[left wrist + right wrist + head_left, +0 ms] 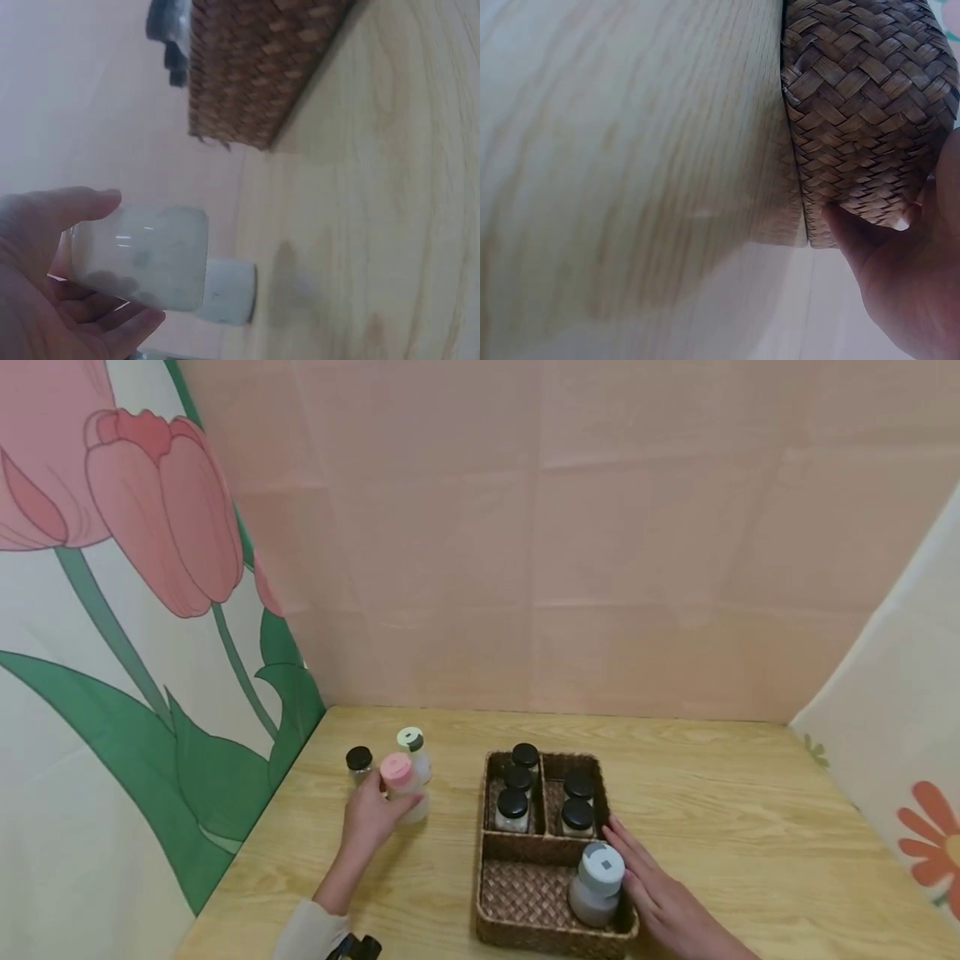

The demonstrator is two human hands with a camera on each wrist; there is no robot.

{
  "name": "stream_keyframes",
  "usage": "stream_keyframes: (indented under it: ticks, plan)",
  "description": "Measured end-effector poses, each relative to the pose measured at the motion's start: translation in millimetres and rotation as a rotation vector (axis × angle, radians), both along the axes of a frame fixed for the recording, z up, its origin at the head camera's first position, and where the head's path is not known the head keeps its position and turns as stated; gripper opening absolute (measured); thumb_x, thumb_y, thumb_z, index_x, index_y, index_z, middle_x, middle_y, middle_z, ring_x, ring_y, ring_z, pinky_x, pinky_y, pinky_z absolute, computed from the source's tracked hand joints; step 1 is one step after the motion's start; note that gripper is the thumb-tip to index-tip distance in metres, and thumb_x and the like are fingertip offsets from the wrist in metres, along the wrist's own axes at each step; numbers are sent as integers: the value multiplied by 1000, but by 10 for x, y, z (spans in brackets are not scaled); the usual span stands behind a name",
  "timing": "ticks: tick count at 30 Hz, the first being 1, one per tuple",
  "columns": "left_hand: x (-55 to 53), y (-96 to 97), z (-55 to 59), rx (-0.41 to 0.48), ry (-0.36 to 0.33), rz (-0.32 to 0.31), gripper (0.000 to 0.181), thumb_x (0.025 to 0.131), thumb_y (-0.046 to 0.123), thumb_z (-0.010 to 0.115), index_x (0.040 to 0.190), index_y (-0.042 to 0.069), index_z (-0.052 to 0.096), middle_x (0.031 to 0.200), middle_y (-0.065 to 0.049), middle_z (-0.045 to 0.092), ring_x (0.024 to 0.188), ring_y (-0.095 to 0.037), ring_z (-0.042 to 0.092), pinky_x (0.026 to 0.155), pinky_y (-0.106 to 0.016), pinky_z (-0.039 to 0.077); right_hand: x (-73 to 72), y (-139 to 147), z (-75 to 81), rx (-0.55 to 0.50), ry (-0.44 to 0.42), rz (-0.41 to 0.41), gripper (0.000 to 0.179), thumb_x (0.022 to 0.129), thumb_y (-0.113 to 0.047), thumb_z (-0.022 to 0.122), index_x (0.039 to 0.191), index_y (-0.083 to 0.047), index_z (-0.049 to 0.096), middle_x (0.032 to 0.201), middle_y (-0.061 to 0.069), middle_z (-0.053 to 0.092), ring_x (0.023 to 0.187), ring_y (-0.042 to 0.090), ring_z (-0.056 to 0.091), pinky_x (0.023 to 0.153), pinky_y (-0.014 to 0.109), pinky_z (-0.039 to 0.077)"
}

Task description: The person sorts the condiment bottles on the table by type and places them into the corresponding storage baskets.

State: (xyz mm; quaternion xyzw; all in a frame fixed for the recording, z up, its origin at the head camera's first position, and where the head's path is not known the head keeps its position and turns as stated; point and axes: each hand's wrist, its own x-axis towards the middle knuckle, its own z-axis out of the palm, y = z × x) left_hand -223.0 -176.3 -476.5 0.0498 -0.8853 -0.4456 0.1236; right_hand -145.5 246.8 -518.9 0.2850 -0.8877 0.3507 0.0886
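Hands: left (369,814) grips a pink-capped jar (402,785), right (663,893) touches a woven basket (525,893).

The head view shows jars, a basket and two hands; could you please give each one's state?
Basket: open-topped, upright
Pink-lidded jar: lid on, lifted
White-lidded jar behind it: lid on
Leftmost black-lidded jar: lid on
Five black-lidded jars: lids on, in far compartments
Large white-lidded jar: lid on, in near compartment
Left hand: gripping pink-lidded jar
Right hand: touching basket's right side
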Motion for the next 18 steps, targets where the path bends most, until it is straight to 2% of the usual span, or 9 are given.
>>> stream_keyframes:
  ticks: [6,10,18]
  plan:
    - [108,94,101,-2,58,-28,62,80,33,88,125,-1,63,123,-21,69,111,-35,66,88,-49,60,5,0,-3,-5,-23,-1,51,110,-10,40,159,-5,30,165,20,24,146,-16,4,106,-5,12]
    - [157,151,169,-9,76,-46,63,80,34,88,125,-2,64,123,-20,69,110,-35,67,86,-49,60,13,-6,5,-11,-17,-8,51,110,-9,41,159,-5,30,165,20,24,146,-15,5,106,-4,12]
    - [203,228,264,-7,67,-65,65,80,37,88,130,4,63,124,-15,69,111,-32,67,85,-47,61,12,-7,8,1,0,-19,50,110,-9,40,159,-6,31,166,18,24,147,-14,6,107,-4,12]
